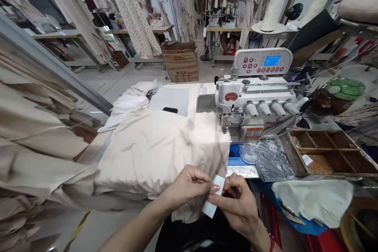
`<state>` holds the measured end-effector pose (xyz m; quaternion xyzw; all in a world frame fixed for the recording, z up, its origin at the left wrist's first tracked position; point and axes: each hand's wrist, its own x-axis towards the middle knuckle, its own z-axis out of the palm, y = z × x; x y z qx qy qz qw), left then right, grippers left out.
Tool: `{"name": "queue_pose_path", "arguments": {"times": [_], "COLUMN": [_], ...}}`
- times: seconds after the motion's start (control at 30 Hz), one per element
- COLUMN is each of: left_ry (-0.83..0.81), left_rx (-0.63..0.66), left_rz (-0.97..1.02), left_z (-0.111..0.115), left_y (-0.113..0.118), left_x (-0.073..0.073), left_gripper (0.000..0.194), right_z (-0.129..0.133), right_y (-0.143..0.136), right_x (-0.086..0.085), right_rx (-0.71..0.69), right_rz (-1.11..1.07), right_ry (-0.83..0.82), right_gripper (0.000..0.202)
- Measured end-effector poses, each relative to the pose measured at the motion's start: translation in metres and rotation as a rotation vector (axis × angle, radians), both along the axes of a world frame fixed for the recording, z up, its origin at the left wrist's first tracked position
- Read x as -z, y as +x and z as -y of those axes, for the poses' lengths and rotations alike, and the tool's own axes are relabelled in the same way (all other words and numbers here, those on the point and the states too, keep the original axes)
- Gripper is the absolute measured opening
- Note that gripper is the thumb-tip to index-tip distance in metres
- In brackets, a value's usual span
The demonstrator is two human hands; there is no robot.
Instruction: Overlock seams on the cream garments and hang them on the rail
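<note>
While the beige cloth [147, 141] is spreading in soft creases over the surface [193, 100] beside the sewing machine [256, 90] and drooping past the near edge, a small, flat white label [209, 210] is slanting before its lower corner, in the head view, showing a smooth, plain face. Reaching from the lower left with its fingers bent, the left hand [193, 183] is pinching the label's upper part, and the right hand [239, 201], its wrist angled inward, is gripping it with the thumb laid across the front.
</note>
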<state>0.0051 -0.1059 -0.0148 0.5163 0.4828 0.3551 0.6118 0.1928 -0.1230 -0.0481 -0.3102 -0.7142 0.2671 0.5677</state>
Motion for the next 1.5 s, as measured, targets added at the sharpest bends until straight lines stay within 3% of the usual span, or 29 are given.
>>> {"name": "queue_pose_path", "arguments": {"times": [0.13,0.3,0.53,0.73,0.97,1.17,1.4,1.5], "left_ry": [-0.114,-0.048,-0.02,-0.04,0.048,0.136,0.045,-0.074], "left_rx": [-0.13,-0.007,0.099,-0.012,0.077,0.133,0.118,0.06], "left_rz": [0.139,0.103,0.021,-0.083,-0.129,-0.218,-0.199,-0.133], "left_z": [0.003,0.005,0.011,0.009,0.01,0.009,-0.001,-0.005], "left_y": [0.014,0.015,0.012,0.02,0.014,0.015,0.015,0.016], "left_x": [0.008,-0.005,-0.01,-0.004,-0.007,-0.008,-0.005,0.0], "left_gripper": [0.047,0.037,0.036,0.039,0.04,0.043,0.054,0.057], "right_z": [0.003,-0.001,-0.011,-0.013,-0.014,-0.021,-0.03,-0.029], "right_y": [0.003,0.001,0.006,0.009,0.028,0.026,0.027,0.026], "right_x": [0.003,0.0,-0.019,-0.015,-0.011,-0.024,-0.02,-0.016], "right_rx": [0.066,0.106,0.015,-0.033,-0.173,-0.263,-0.271,-0.224], "right_rz": [0.059,-0.146,-0.087,-0.037,-0.167,-0.03,0.002,-0.005], "right_ry": [0.025,-0.247,-0.41,-0.405,-0.768,-0.724,-0.664,-0.603], "right_gripper": [0.029,0.004,0.021,0.017,0.032,0.023,0.023,0.024]}}
